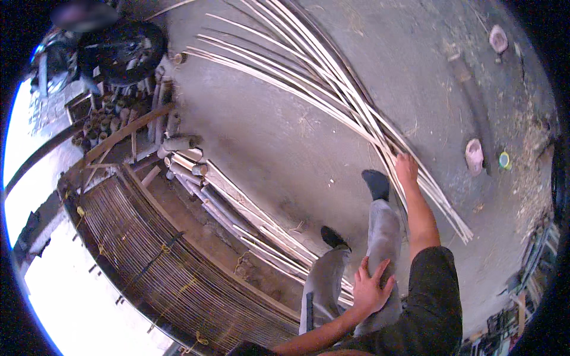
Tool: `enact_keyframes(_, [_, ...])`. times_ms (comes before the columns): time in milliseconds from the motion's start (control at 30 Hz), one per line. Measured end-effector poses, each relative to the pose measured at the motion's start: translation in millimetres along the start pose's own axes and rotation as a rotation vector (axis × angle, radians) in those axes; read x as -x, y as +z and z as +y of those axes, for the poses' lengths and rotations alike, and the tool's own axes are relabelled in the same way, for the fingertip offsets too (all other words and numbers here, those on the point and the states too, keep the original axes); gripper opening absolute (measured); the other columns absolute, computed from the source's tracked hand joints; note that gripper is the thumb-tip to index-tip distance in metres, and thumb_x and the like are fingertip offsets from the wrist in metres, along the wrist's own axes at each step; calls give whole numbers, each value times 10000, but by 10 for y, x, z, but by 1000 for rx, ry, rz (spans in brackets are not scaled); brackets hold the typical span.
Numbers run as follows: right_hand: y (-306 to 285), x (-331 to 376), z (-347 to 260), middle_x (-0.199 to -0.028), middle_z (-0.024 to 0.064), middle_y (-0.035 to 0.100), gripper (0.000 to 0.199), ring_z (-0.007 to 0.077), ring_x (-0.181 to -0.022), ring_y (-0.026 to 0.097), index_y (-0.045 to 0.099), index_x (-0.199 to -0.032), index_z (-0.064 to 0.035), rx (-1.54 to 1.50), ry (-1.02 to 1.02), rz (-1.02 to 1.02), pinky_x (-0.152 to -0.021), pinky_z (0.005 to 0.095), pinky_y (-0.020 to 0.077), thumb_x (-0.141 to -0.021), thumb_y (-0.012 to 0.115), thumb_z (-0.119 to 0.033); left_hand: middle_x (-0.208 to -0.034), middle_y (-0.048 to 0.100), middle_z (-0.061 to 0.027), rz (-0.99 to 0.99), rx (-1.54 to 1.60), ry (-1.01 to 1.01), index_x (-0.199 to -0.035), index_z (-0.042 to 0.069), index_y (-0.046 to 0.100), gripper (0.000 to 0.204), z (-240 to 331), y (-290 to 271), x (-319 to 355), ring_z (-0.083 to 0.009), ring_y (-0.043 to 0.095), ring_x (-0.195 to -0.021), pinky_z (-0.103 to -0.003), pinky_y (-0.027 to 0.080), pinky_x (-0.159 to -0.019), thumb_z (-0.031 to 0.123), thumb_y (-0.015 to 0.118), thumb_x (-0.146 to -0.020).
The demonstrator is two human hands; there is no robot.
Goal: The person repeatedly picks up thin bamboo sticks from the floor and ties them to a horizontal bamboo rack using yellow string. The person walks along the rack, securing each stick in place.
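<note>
Grey concrete floor (285, 142) carried long pale split-bamboo strips (309, 77), right hand (407, 166) grasping their near ends, best gathered evenly before lifting, while left hand (371, 288) rested open on the grey-trousered knee (383, 237).

Right hand (407, 168) fingertips hidden among bamboo strips (332, 89); strip ends cut off.

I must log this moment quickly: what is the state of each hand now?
Left hand: open, fingers spread, resting flat on the grey trouser leg.
Right hand: reaching down onto the long bamboo strips; whether it grips them cannot be told.
</note>
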State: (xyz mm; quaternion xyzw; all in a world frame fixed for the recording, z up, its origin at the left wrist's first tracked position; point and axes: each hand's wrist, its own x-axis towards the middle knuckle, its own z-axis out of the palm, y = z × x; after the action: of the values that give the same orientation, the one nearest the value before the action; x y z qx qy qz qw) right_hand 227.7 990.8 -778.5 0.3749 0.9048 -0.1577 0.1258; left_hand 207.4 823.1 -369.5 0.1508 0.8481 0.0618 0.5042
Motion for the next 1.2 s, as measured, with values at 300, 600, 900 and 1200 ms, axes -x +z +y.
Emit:
enact_keyframes(300, [-2549,534,-1218,-702,99,633,198,233,-639,629,616,-969,-31,-908,66,108,-599,347,489,-861,631,-197,-1416,349,-245,-140,112,170,-1316,290,511,501,-645,617,139,-494,353,-1267,-524,387,-1003,508,551,-867])
enact_keyframes(600, [-5370,915,-2921,-651,28,552,234,91,-595,487,596,-887,-9,-1066,-422,307,-542,268,410,-964,530,-221,-1094,651,-207,173,550,95,-1219,33,574,521,-1495,-805,916,-319,622,-1051,-399,470,-914,454,469,-930])
enact_keyframes(900, [-6379,1738,-4427,-712,50,568,225,121,-561,541,552,-933,-8,-1322,-696,358,-517,265,446,-976,487,-219,-1148,634,-179,804,960,402,-1199,-42,571,453,-1381,-3475,2222,-249,598,-1082,-355,445,-958,344,480,-981])
enact_keyframes(1200, [-6485,3157,-4913,-705,51,520,245,124,-597,516,502,-937,-41,-1398,-900,125,-571,289,455,-999,436,-268,-1057,664,-156,460,1534,969,-1110,-52,601,501,-801,-4902,4320,-246,632,-997,-375,465,-936,402,425,-993])
